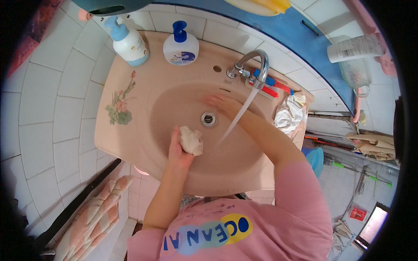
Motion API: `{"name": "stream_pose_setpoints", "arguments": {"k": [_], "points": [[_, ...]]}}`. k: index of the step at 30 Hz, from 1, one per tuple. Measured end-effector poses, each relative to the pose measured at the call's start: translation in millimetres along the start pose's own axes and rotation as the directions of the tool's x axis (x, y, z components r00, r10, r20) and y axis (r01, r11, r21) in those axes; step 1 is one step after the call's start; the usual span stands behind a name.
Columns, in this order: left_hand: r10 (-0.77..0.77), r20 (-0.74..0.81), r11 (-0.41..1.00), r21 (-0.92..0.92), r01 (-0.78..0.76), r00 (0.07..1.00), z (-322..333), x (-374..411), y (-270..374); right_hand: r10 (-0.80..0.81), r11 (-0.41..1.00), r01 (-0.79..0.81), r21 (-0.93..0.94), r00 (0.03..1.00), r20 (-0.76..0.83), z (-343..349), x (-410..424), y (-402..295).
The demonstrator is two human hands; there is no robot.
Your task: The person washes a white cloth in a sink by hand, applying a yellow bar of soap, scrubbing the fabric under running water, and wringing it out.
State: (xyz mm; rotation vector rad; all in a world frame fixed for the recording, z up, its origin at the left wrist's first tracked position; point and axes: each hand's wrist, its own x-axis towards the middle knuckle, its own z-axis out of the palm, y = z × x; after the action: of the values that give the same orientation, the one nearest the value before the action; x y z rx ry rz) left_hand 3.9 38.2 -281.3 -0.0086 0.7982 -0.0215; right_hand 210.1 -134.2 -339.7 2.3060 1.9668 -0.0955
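My left hand [179, 150] holds a crumpled off-white cloth [190, 141] above the near left part of the pink washbasin [225, 173]. My right hand [219, 102], blurred at the fingers, is stretched out flat by the basin's back wall, behind the metal drain [208, 119]. Nothing shows in it; whether it touches the wall I cannot tell. From the curved chrome faucet [258, 70] a stream of water [240, 114] falls into the bowl, passing in front of my right wrist.
Two pump bottles, one with a light blue top [130, 45] and one with a dark blue top [181, 49], stand at the back left. Right of the faucet lie a red-bristled brush [266, 91] and a crumpled white cloth [290, 112]. A blue-framed mirror or shelf edge [294, 42] runs behind.
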Motion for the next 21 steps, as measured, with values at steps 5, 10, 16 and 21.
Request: {"name": "stream_pose_setpoints", "arguments": {"k": [5, 10, 16, 21], "points": [[-0.146, 0.011, 0.953, 0.271, 0.137, 0.989, 2, 25, -22, 0.303, 0.890, -0.395, 0.226, 0.885, 0.354, -46, -66, -93], [-0.198, -0.032, 0.960, 0.194, 0.201, 0.980, 18, 40, -45, 0.551, -0.528, -0.460, 0.714, 0.454, 0.700, -45, -45, -103], [-0.071, -0.138, 0.970, 0.221, 0.101, 0.988, -1, 70, -56, 0.692, -0.414, -0.417, 0.809, 0.434, 0.577, -33, -31, -93], [-0.394, -0.007, 0.860, 0.350, 0.372, 0.919, 12, 54, -57, 0.751, 0.432, -0.368, 0.823, 0.652, -0.102, -99, -25, -145]]}}
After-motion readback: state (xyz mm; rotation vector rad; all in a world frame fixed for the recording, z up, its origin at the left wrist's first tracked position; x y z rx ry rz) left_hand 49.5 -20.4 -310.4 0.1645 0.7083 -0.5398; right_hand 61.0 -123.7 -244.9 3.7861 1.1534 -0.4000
